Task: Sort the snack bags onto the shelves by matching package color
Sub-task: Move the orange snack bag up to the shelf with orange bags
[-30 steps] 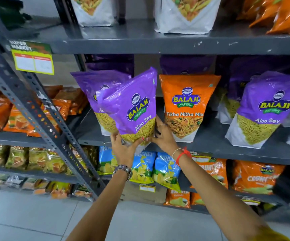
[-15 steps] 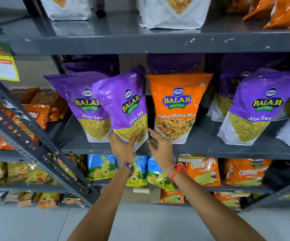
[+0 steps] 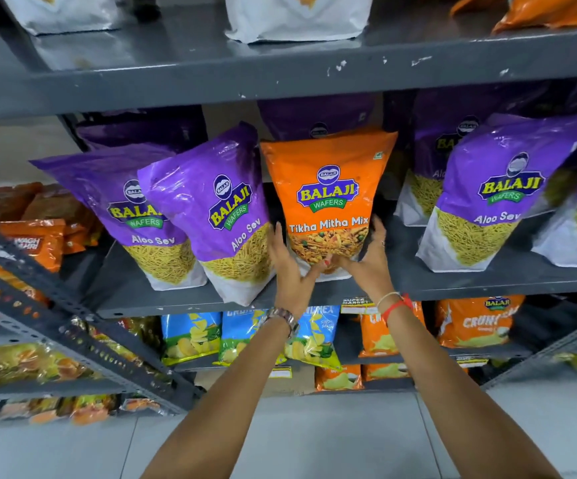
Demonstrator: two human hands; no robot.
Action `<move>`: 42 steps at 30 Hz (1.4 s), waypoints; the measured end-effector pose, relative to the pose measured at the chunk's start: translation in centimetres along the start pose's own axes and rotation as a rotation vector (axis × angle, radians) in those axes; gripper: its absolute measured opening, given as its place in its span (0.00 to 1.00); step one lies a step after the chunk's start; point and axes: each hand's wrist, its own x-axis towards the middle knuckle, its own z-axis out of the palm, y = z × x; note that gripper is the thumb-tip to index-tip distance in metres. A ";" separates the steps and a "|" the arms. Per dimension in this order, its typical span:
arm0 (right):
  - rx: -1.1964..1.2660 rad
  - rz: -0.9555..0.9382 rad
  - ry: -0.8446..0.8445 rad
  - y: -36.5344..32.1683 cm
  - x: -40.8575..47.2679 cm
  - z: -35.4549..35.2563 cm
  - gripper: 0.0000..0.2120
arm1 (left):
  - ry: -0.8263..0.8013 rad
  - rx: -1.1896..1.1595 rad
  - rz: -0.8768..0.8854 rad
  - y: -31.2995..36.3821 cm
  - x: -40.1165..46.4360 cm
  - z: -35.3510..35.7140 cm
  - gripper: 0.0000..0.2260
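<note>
An orange Tikha Mitha Mix bag (image 3: 328,188) stands upright on the grey middle shelf (image 3: 487,283), among purple Aloo Sev bags. My left hand (image 3: 289,267) presses against its lower left side and my right hand (image 3: 370,259) cups its lower right side, so both hands clasp the bag's base. Just to the left leans a purple Aloo Sev bag (image 3: 225,209), free of my hands, with a second purple bag (image 3: 131,209) beside it. More purple bags (image 3: 494,195) stand to the right and behind.
The top shelf (image 3: 280,74) carries white-bottomed bags and orange bags (image 3: 556,8) at the right. Below are blue chip bags (image 3: 190,337) and orange Crunchex bags (image 3: 477,323). A slanted grey rack upright (image 3: 83,344) crosses the left; grey floor lies beneath.
Both hands let go of the purple Aloo Sev bag, now resting on the shelf, and moved right onto the base of the orange bag. The camera shifted closer.
</note>
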 end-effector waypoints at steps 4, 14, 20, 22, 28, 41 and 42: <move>-0.068 0.033 -0.081 0.7 0.2 -0.5 0.31 | -0.113 -0.069 -0.194 0.5 2.4 0.1 0.36; -0.049 -0.085 0.035 0.5 -5.2 -0.7 0.25 | -0.108 0.014 -0.098 1.3 -0.6 -2.1 0.23; -0.053 -0.197 0.093 -3.8 -8.8 -1.4 0.23 | -0.048 -0.013 -0.001 4.6 -3.0 -4.8 0.21; -0.033 -0.249 0.094 -6.0 -9.2 -1.7 0.23 | -0.032 -0.028 0.032 6.3 -3.0 -6.1 0.21; 0.057 -0.454 0.076 -13.4 -9.9 -1.2 0.23 | 0.061 -0.136 0.202 12.8 -2.7 -11.1 0.28; 0.023 -0.758 0.057 -31.0 -7.9 4.6 0.25 | 0.194 -0.220 0.434 25.1 3.0 -23.6 0.21; 0.006 -0.775 0.047 -32.4 -7.6 5.3 0.22 | 0.211 -0.221 0.430 25.8 3.7 -24.6 0.21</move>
